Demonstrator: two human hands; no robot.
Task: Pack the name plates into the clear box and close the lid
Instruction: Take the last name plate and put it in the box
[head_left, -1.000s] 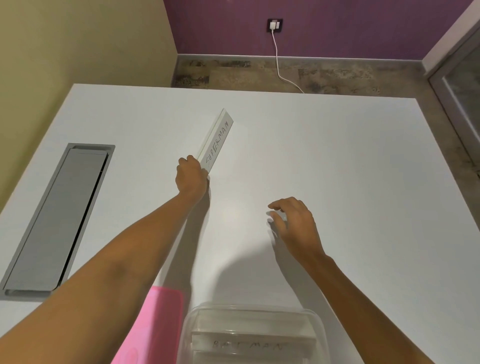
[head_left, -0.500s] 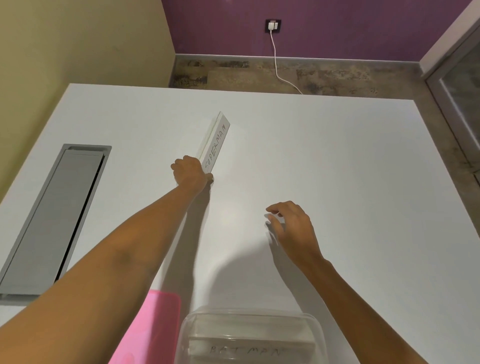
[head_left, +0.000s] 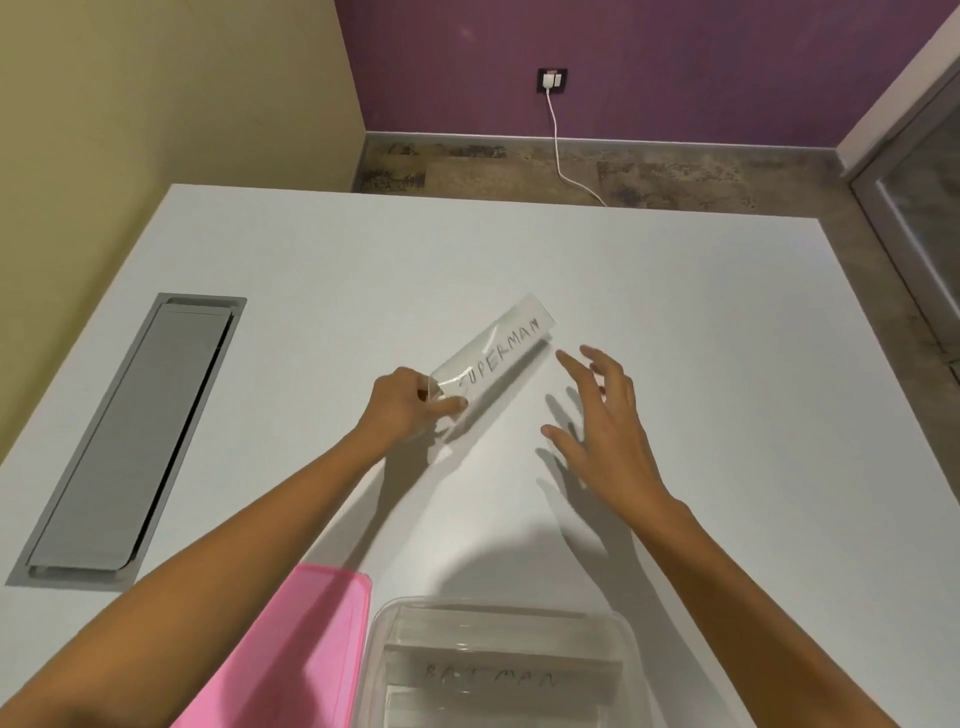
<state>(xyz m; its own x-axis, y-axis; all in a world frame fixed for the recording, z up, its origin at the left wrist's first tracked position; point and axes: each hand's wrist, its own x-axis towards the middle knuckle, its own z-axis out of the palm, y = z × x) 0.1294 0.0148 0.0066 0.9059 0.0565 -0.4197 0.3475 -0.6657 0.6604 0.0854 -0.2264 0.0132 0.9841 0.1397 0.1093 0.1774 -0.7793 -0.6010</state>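
My left hand (head_left: 405, 408) grips the near end of a clear name plate marked SUPERMAN (head_left: 498, 358), held tilted above the white table (head_left: 727, 415). My right hand (head_left: 602, 421) hovers open just right of the plate, fingers spread, not touching it. At the bottom edge stands the clear box (head_left: 379, 654), open, with a plate marked BATMAN (head_left: 498, 675) lying inside. The pink lid (head_left: 311, 649) lies flat to the left of the box, partly under my left forearm.
A grey cable hatch (head_left: 135, 441) is set into the table at the left. Beyond the far table edge are the floor, a purple wall with a socket (head_left: 551, 80) and a white cable. A glass door frame stands at the right.
My left hand has lifted the SUPERMAN plate off the table and swung it toward me and rightward. My right hand has risen from the table and opened beside the plate.
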